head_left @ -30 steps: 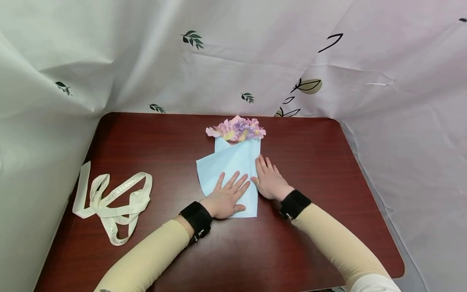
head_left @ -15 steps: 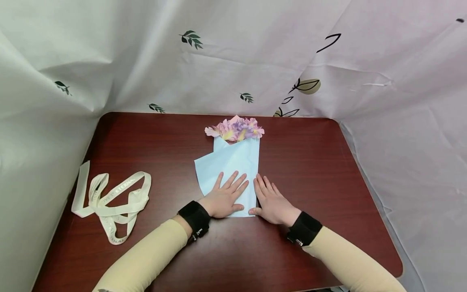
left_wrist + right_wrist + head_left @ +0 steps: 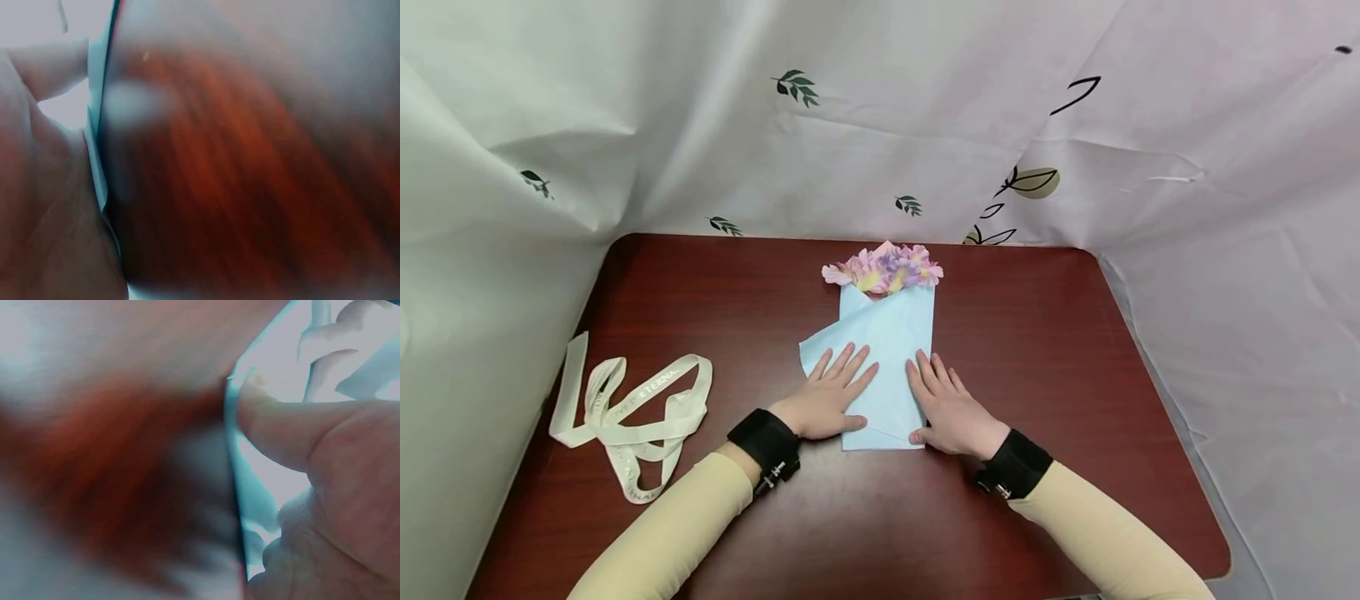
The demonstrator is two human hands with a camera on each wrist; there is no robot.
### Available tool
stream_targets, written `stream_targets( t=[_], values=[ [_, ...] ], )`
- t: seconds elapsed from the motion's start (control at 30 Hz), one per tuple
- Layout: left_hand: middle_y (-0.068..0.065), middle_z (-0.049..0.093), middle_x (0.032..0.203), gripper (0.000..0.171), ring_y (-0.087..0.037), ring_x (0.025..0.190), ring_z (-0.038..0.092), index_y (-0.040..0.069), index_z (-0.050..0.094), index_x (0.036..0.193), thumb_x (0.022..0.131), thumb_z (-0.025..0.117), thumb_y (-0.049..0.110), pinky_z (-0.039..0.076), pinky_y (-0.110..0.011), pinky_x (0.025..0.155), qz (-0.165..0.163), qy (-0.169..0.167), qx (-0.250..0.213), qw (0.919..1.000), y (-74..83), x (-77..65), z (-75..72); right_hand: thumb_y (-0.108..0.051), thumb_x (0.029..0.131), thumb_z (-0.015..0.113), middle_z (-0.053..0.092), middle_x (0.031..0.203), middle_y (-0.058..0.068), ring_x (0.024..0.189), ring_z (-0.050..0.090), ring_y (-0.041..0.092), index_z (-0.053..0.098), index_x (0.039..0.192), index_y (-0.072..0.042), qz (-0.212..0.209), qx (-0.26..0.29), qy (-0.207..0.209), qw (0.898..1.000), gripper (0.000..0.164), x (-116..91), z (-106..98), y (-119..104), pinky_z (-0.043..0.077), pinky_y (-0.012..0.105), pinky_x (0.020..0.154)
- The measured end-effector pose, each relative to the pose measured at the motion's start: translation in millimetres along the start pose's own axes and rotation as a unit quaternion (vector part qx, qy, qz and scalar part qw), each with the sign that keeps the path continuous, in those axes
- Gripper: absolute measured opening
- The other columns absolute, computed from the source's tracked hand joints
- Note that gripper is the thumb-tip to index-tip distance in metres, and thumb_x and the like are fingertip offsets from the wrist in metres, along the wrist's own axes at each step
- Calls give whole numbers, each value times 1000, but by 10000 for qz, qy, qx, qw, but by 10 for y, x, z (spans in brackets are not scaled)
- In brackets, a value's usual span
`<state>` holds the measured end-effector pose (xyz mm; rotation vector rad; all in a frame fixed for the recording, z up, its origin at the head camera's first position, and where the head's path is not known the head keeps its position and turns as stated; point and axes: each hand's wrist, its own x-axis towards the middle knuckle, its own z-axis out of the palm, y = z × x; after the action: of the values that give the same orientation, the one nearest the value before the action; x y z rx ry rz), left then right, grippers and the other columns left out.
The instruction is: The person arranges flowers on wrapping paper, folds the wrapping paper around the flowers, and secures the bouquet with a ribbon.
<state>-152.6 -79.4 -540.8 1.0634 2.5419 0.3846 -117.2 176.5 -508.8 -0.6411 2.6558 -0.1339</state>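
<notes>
A light blue sheet of wrapping paper (image 3: pixel 891 375) is folded around a bunch of pink, purple and yellow flowers (image 3: pixel 887 268), whose heads poke out at the far end. Its loose left flap juts out past the fold. My left hand (image 3: pixel 827 400) rests on that flap with fingers spread and straight. On the right edge of the paper lies my right hand (image 3: pixel 955 408), fingers straight and thumb near the bottom corner. The right wrist view shows the thumb (image 3: pixel 275 425) against the paper's edge. Both hands touch the paper without gripping it.
A loosely tangled cream ribbon (image 3: pixel 640 425) with printed lettering lies on the left of the dark red-brown table (image 3: pixel 1037 333). White cloth (image 3: pixel 700 108) with leaf prints hangs behind and at both sides of the table.
My left hand has slid left across the paper onto the flap. The right hand has come down along the right edge, nearer the bottom, then slightly inward over the paper.
</notes>
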Motion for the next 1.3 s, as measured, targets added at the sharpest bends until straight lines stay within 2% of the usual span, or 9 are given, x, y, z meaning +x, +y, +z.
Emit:
stream_targets(
  t=[0.1,0.2,0.27,0.4,0.57,0.87,1.1,1.2,1.3],
  values=[
    [-7,-8,167,86,-30,153,-11,19,8,159,95,53,55,-2,-56,121,-70,-11,5,10000,12,17,0,-38,81,78,-6,166,12,153,-1,36,3,159,-11,-423,14,-161,9990,111,115,-66,-45,16,55,121],
    [-8,-2,167,86,-31,154,-6,18,15,159,93,58,52,2,-57,121,-143,70,48,9999,27,38,-10,-41,85,72,-6,166,12,153,-3,37,4,159,-11,-576,205,-222,9979,105,302,-124,-60,13,56,121],
    [-9,2,167,86,-31,154,-3,18,19,158,91,61,51,3,-57,121,-182,115,23,9998,34,50,-19,-49,90,63,-6,166,11,153,-4,36,4,159,-12,-428,356,-29,9984,98,467,-143,-37,11,56,121],
    [-7,-1,167,87,-29,154,-6,20,18,158,90,62,52,0,-56,121,-296,30,-5,9996,27,69,6,-58,99,42,-3,167,10,153,-3,35,7,159,-12,200,531,676,9961,83,813,-157,64,10,55,122],
    [-3,-7,167,88,-25,154,-11,23,14,159,90,60,53,-4,-54,121,-348,-23,-101,9993,16,90,48,-56,102,36,1,167,9,153,0,36,8,159,-12,725,300,1012,9918,77,1064,-208,185,11,54,122],
    [-5,-4,167,88,-27,154,-10,20,17,159,89,62,51,-5,-55,121,-390,61,-95,9992,25,109,77,-61,100,30,-1,167,10,154,2,32,5,159,-17,818,78,787,9935,78,1133,-219,286,11,55,122],
    [1,-10,167,90,-21,153,-17,26,12,159,89,59,55,-9,-56,119,-523,51,-41,9986,-14,133,144,-65,99,28,-9,166,6,154,-5,30,-3,159,-21,848,74,546,9949,80,1159,-188,362,6,53,123],
    [3,-11,166,90,-20,152,-18,27,10,159,89,58,56,-10,-58,118,-560,63,-68,9984,-18,138,148,-63,99,29,-12,166,8,153,-7,31,-3,159,-17,891,73,613,9941,82,1119,-169,312,5,54,123],
    [5,-13,166,90,-18,152,-19,29,8,159,89,59,55,-13,-59,117,-603,66,-104,9981,-27,130,154,-60,100,32,-11,165,12,153,-7,33,1,159,-12,865,66,691,9938,82,992,-127,143,6,54,122]
  ],
)
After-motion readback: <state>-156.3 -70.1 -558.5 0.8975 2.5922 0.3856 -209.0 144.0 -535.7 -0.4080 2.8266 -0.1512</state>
